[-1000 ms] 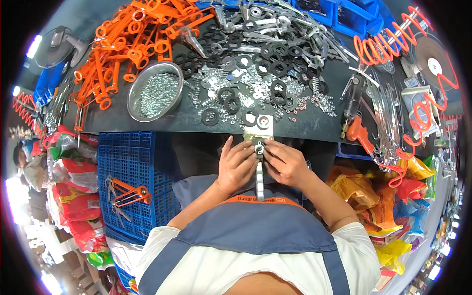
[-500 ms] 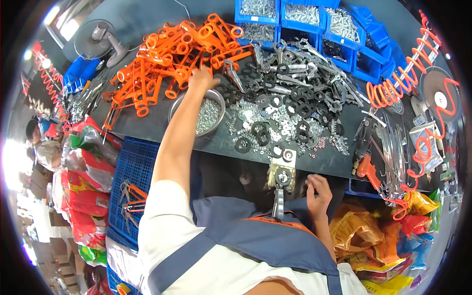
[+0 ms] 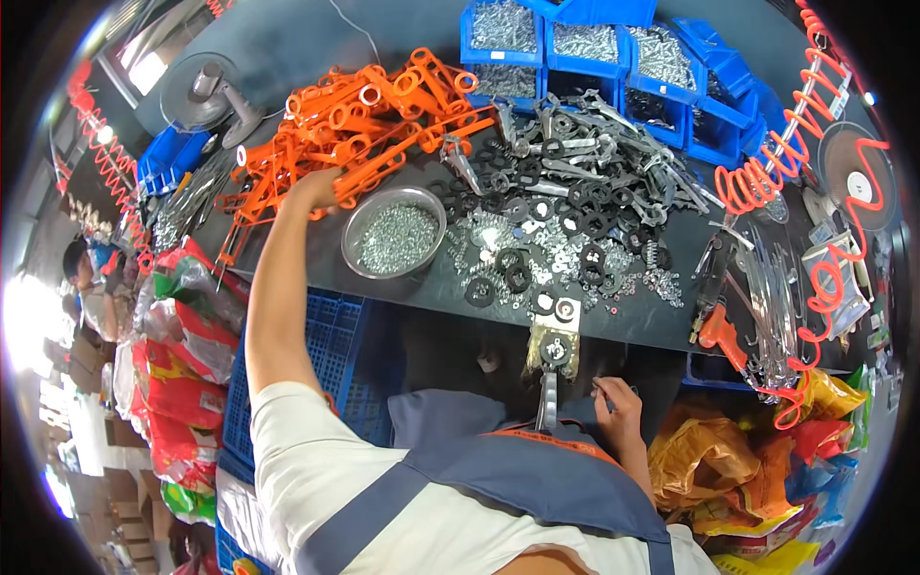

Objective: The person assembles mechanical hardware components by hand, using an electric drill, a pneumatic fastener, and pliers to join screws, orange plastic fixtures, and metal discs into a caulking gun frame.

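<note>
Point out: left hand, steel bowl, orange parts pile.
left hand [image 3: 316,187], head view, back of the hand, at the edge of the orange parts.
steel bowl [image 3: 356,218], head view, left rim.
orange parts pile [image 3: 369,120], head view, middle of the heap.

Left hand [image 3: 316,187] on the pile of plastic levers [image 3: 355,125]; metal bowl of screws [image 3: 393,233] just right of it, washers [image 3: 537,240] further right, bins [image 3: 594,43] behind. Right hand [image 3: 613,398] near the body, just right of the fixture [image 3: 553,350] at the table edge [image 3: 613,331]. Crate [image 3: 326,326] under left arm.
</note>
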A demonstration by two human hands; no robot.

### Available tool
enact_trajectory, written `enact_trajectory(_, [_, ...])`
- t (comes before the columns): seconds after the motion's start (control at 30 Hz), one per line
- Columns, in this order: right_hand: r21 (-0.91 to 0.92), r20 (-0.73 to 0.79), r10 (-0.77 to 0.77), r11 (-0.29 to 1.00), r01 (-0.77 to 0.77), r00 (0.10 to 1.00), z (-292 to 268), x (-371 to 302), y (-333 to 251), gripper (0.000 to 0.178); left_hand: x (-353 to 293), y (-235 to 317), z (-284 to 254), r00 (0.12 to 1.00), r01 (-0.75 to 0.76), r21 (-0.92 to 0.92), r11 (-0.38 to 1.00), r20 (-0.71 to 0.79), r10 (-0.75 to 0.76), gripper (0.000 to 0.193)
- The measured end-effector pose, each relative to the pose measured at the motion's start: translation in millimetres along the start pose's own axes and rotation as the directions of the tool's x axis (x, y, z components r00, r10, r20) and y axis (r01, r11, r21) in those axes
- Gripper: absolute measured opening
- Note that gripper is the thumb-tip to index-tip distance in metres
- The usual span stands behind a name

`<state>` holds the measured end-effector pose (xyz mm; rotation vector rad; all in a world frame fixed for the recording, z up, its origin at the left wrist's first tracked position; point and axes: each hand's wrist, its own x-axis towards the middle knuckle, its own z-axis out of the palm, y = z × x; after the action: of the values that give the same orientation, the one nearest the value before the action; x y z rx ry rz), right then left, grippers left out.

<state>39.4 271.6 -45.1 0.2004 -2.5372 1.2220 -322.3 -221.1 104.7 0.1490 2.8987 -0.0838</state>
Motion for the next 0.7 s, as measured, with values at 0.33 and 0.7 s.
enact_trajectory(0.33, [0.022,0.169,-0.160,0.987,0.159,0.973,8,34,-3,0.018,-110,-12,107,0.763,-0.171,-0.320,0.932,-0.642,-0.080,0.035])
enact_trajectory(0.7, [0.942,-0.084,-0.237,0.297,0.155,0.968,-13,161,-115,0.072,-204,243,71,0.692,-0.187,-0.781,-0.597,-0.536,0.484,0.060])
